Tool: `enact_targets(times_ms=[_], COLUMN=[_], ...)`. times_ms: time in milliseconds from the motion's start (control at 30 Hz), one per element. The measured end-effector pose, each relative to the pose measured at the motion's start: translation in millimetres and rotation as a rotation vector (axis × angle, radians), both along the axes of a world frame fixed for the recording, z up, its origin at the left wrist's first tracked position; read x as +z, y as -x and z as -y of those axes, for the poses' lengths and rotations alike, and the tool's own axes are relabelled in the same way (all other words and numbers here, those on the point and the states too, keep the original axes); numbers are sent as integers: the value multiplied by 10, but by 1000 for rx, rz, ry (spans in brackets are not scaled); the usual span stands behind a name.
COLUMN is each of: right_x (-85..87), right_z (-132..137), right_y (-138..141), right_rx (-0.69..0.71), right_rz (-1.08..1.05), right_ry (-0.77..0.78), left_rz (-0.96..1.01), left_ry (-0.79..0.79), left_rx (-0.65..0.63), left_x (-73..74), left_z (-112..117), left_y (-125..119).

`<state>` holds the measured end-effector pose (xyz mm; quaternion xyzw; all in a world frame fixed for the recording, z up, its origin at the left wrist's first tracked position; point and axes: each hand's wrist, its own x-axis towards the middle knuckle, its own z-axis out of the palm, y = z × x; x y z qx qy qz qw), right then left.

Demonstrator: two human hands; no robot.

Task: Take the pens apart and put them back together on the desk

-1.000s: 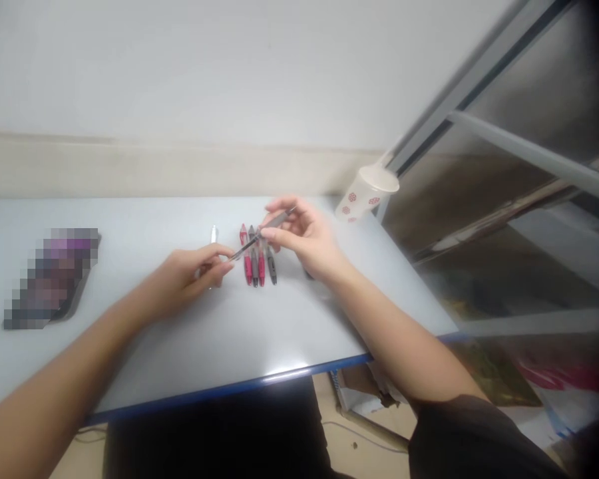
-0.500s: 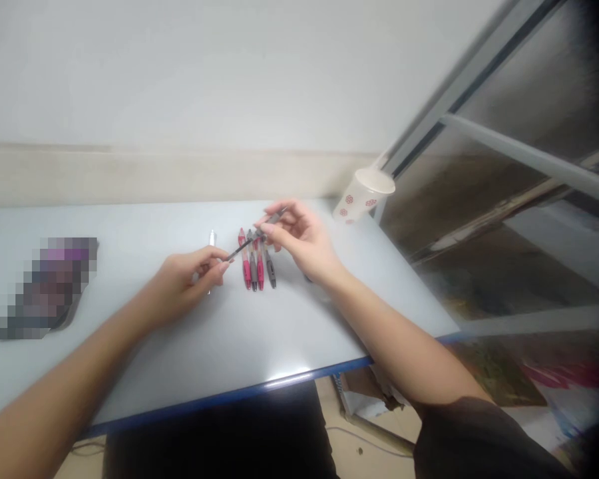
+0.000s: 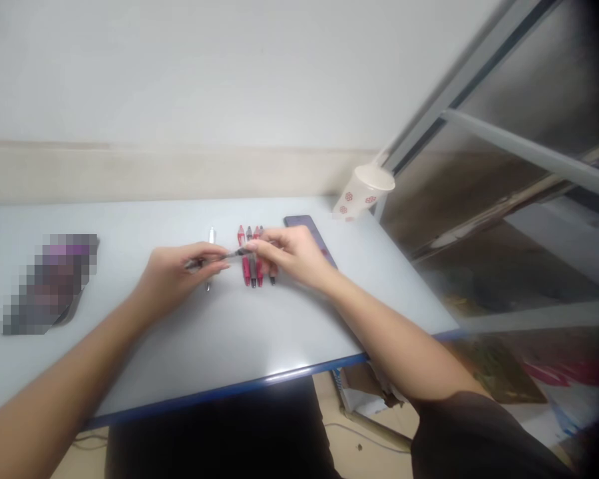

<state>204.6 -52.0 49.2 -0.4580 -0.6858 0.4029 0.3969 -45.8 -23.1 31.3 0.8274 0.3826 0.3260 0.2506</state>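
My left hand (image 3: 177,269) is closed in a pinch around a slim pen (image 3: 235,253) with dark and clear parts, held a little above the table. At the pen's right end, the thumb and fingers of my right hand (image 3: 297,256) pinch it. The fingers hide both ends, and blur makes its parts hard to tell. Behind and below my right hand, several red and grey clear-barrelled pens (image 3: 246,269) lie side by side, partly covered by the fingers. A white or silver pen (image 3: 211,235) lies upright in view just beyond my left fingers.
On the pale table (image 3: 219,346) a dark flat phone-like object (image 3: 304,223) lies behind my right hand. A paper cup (image 3: 362,194) with red flower marks stands at the back right. A blurred-out dark flat object (image 3: 50,286) lies at left. A metal-framed rack (image 3: 519,146) borders the right side.
My right hand has come down and left, closer to my left hand. More of the pen now lies in my left fingers. The dark flat object behind my right hand has come into sight.
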Motion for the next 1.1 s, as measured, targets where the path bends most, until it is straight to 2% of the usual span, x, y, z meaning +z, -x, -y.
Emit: enact_targets(times_ms=[100, 233, 367, 433, 500, 533, 633, 733, 833, 967, 1100], right_x=[8, -33, -73, -77, -78, -78, -88, -102, -98, -84, -108], right_z=[11, 3, 14, 21, 24, 24, 19, 13, 3, -13, -17], right_y=[7, -30, -50, -53, -61, -67, -79, -87, -99, -101, -90], right_rx=[15, 57, 65, 29, 11, 30, 94, 29, -11, 102, 7], right_rz=[204, 168, 372, 479, 445, 436, 531, 657, 671, 643, 675], right_ry=[-39, -160, -331, -311, -248, -268, -481, -665, -646, -536, -485], left_rz=[-60, -171, -182, -172, -171, -176, -173, -130, -112, -112, -118], left_ry=[-142, -249, -291, -280, -251, -233, -204, -206, -217, -280, -314], left_rx=[12, 33, -61, -116, -127, -117, -95, -145, -149, -104, -120], left_x=[-44, -63, -61, -64, -70, -73, -80, -89, -101, -113, -131], left_z=[-35, -96, -116, -115, -118, -122, -142, -157, -160, -159, -160], left_y=[27, 73, 80, 71, 64, 63, 70, 71, 67, 70, 60])
